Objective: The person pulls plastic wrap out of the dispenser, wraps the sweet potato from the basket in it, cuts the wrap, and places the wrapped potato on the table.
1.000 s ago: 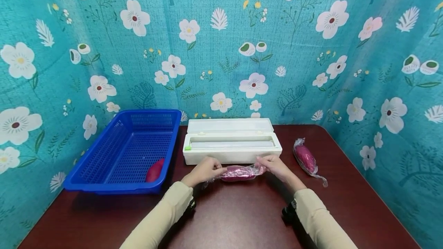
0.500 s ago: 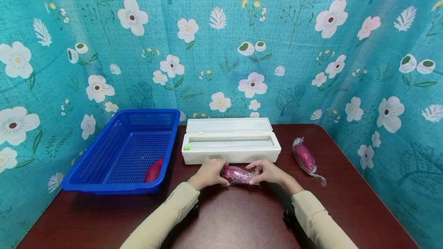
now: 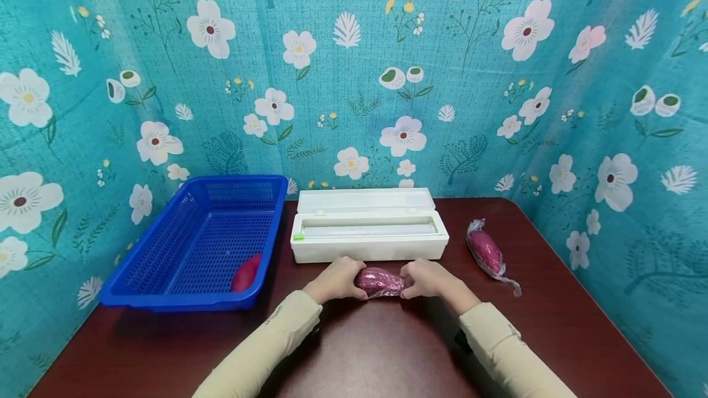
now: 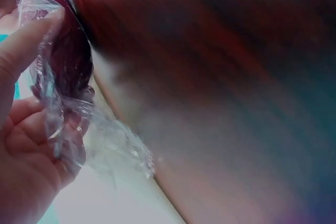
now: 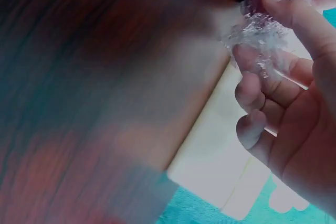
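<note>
A smooth magenta oval thing, wrapped in crinkled cling film, lies across the front of a white cling-film box. My left hand holds its left end, thumb on the near side and fingers beyond. At the other end my right hand grips the wrapped thing between thumb and fingers. The left wrist view shows a loose tail of cling film trailing past the left fingers. Bunched film sits between the right thumb and forefinger in the right wrist view.
The box's lid is up, with a film roll inside. To the left stands a blue plastic basket containing a red oval thing. A second wrapped magenta thing rests at the right. Behind hangs a flowered teal curtain.
Both hands have shifted from the film's twisted ends in to the ends of the oval thing itself. The film ends no longer stretch outward, and the right fingers have closed in on it.
</note>
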Tool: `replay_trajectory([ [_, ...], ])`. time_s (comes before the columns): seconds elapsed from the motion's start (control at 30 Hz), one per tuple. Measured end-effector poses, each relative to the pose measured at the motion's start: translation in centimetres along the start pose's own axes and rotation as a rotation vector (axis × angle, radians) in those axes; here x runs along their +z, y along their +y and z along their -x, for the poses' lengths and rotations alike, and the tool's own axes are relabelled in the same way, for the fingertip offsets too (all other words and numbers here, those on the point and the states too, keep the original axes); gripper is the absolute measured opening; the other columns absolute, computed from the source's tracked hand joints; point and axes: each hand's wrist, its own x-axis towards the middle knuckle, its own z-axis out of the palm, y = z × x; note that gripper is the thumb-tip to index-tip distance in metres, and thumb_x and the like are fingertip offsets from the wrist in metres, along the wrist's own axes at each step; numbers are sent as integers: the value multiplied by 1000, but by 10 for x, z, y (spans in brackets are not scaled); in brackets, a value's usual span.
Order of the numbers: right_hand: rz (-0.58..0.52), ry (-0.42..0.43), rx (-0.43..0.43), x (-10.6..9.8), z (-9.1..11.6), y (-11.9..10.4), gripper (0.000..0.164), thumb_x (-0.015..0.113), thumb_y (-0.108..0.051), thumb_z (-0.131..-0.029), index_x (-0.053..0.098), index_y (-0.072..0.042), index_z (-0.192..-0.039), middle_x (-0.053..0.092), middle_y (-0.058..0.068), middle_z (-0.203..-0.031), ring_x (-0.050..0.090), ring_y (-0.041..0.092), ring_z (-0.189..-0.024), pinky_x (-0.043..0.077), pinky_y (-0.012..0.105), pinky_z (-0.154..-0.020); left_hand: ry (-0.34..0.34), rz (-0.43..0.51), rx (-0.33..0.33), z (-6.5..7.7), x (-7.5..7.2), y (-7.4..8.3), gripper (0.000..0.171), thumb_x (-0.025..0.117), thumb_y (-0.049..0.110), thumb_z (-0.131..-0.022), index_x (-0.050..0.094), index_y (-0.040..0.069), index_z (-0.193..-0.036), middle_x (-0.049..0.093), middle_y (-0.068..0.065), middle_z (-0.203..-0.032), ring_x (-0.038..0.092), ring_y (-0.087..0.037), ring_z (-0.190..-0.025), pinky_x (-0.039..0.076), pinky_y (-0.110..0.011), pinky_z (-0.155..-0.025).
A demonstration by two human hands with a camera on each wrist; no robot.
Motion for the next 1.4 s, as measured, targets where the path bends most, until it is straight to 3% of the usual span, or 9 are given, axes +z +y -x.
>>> replay_trajectory([
  [0.07, -25, -24, 13, 2, 1, 3, 18, 72, -19, -71, 57, -9, -69, 48, -8, -54, 44, 7, -49, 38, 27, -48, -14, 43, 8, 0, 1, -2, 40, 78, 32, -63, 62, 8, -91, 57, 5, -76, 51, -8, -69, 42, -24, -66],
  [0.17, -74, -29, 18, 5, 3, 6, 20, 71, -16, -74, 60, -6, -88, 47, -9, -54, 44, 3, -46, 38, 22, -47, -23, 82, 15, 1, 1, -3, 40, 77, 30, -65, 62, 7, -94, 58, 4, -80, 51, -8, -72, 42, -23, -67],
  [0.27, -54, 62, -49, 6, 3, 7, 32, 69, -12, -76, 58, -9, -105, 49, -9, -59, 44, 1, -48, 39, 21, -48, -25, 95, -4, 2, 1, -2, 32, 74, 30, -68, 60, 9, -88, 55, 6, -74, 50, -7, -66, 42, -21, -62],
  [0.4, 34, 263, -204, 8, 1, 11, 15, 68, -5, -74, 60, -13, -84, 50, -10, -62, 42, 2, -51, 37, 19, -46, -19, 133, -51, 3, 4, -3, 23, 68, 31, -71, 55, 12, -76, 50, 8, -65, 46, -5, -57, 39, -19, -53],
  [0.53, 21, 349, -272, 13, 0, 17, 19, 66, 1, -72, 55, -14, -70, 51, -12, -60, 42, 0, -52, 36, 17, -46, 1, 186, -70, 2, 6, -5, 21, 67, 29, -72, 55, 12, -73, 50, 8, -65, 46, -5, -57, 39, -19, -54],
  [0.73, -242, 247, -132, 13, 3, 19, 25, 65, -3, -79, 52, 0, -99, 58, -3, -62, 50, 5, -47, 42, 19, -43, -25, 243, -74, 1, 2, -6, 24, 70, 29, -74, 59, 8, -79, 54, 6, -70, 47, -6, -61, 41, -21, -58],
  [0.9, -441, 132, -50, 10, 2, 22, 28, 64, -3, -79, 56, 9, -102, 61, 5, -63, 54, 17, -44, 43, 23, -39, -46, 276, -25, 4, -1, -8, 31, 71, 27, -75, 61, 3, -92, 58, 1, -77, 48, -7, -67, 42, -21, -63],
  [1.13, -553, 90, 0, 7, 0, 19, 26, 65, 3, -77, 57, 14, -100, 62, 12, -62, 56, 24, -46, 47, 32, -41, -113, 273, -30, 7, -5, -11, 59, 71, 22, -75, 49, -10, -120, 57, -17, -112, 53, -16, -97, 41, -27, -84],
  [1.4, -565, 143, 7, 11, -4, 18, 25, 74, -5, -70, 59, 8, -85, 55, 4, -60, 51, 13, -45, 45, 26, -41, -99, 311, -33, 7, -1, -14, 59, 75, 19, -72, 52, -10, -118, 56, -17, -115, 52, -21, -105, 39, -30, -90],
])
